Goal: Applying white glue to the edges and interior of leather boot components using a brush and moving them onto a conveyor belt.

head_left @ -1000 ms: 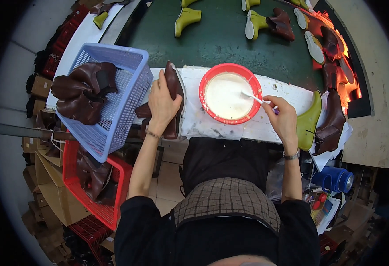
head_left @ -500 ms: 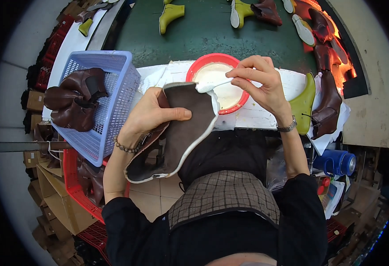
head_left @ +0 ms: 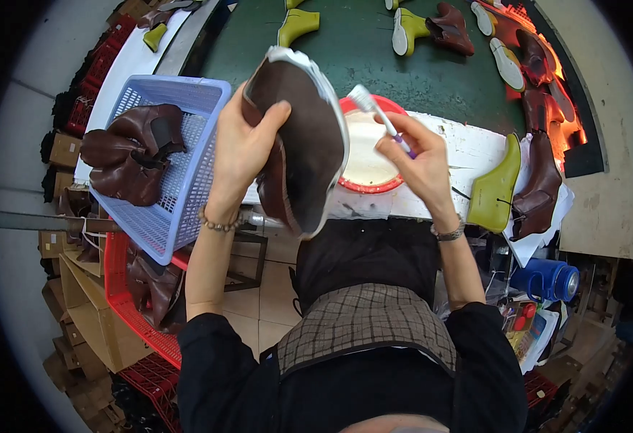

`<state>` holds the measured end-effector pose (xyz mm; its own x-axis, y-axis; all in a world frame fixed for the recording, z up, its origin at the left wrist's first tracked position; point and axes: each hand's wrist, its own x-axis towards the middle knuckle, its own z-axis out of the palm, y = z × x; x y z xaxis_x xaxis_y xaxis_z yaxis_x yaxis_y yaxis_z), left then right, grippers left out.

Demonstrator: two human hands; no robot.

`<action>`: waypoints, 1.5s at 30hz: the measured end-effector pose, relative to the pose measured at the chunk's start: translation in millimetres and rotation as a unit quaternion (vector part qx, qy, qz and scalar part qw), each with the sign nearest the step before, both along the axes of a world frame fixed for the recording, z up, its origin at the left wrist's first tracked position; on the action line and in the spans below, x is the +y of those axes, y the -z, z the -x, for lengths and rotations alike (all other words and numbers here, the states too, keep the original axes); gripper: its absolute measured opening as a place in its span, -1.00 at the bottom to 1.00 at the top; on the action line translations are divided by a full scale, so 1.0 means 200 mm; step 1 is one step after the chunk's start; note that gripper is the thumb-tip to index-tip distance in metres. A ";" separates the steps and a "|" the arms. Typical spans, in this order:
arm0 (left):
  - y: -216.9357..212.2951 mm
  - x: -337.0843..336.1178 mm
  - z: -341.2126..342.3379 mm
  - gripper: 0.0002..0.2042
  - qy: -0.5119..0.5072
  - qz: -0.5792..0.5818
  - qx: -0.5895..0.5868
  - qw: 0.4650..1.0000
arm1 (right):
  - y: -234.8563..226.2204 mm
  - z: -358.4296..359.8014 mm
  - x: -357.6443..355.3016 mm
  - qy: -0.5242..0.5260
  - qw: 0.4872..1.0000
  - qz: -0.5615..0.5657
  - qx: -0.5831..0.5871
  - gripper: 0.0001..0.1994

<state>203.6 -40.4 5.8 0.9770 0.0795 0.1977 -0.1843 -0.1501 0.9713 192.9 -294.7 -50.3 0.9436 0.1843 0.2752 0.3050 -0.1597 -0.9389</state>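
My left hand (head_left: 241, 144) grips a brown leather boot upper (head_left: 303, 144), thumb on its dark inner face and fingers behind. White paste coats the upper's far and right edge, thickest at the far end. In my right hand (head_left: 425, 162) is a white toothbrush (head_left: 381, 115) with a purple part on its handle. Its white-coated bristles point up and left, apart from the upper. Below the brush, a red bowl (head_left: 370, 189) holds creamy white paste. The upper covers part of the bowl's left side.
Brown uppers (head_left: 129, 184) lie in a blue basket (head_left: 219, 86) at the left. A red crate (head_left: 118, 289) stands below it. To the right are a lime-green last (head_left: 495, 189), a brown boot (head_left: 537, 189) and a blue jug (head_left: 544, 281). Several footwear pieces sit on the green belt (head_left: 360, 65), some by a glowing heater.
My left hand has raised and turned the boot upper, bringing its coated edge farther away. The toothbrush has come off that edge and now tilts bristles-up over the bowl.
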 end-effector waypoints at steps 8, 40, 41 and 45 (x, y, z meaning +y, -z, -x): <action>-0.01 -0.04 0.04 0.08 0.113 0.027 -0.029 0.993 | 0.01 -0.04 0.23 0.083 0.983 -0.163 0.014 -0.74; 0.30 0.05 0.40 -0.10 0.116 -0.229 -0.232 0.938 | -0.11 -0.13 -0.30 0.118 0.973 0.106 -0.170 -0.86; 0.29 0.05 0.41 -0.10 0.112 -0.231 -0.232 0.938 | -0.11 -0.12 -0.30 0.108 0.969 0.085 -0.204 -0.86; 0.29 0.06 0.41 0.03 0.072 -0.197 -0.186 0.960 | -0.10 0.03 -0.33 0.070 0.982 0.077 -0.156 -0.86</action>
<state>120.9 -28.1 -51.3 0.8285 -0.2035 0.5217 -0.5534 -0.4396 0.7074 187.0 -361.0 -30.2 0.8365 0.1213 0.5344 0.5394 -0.3535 -0.7642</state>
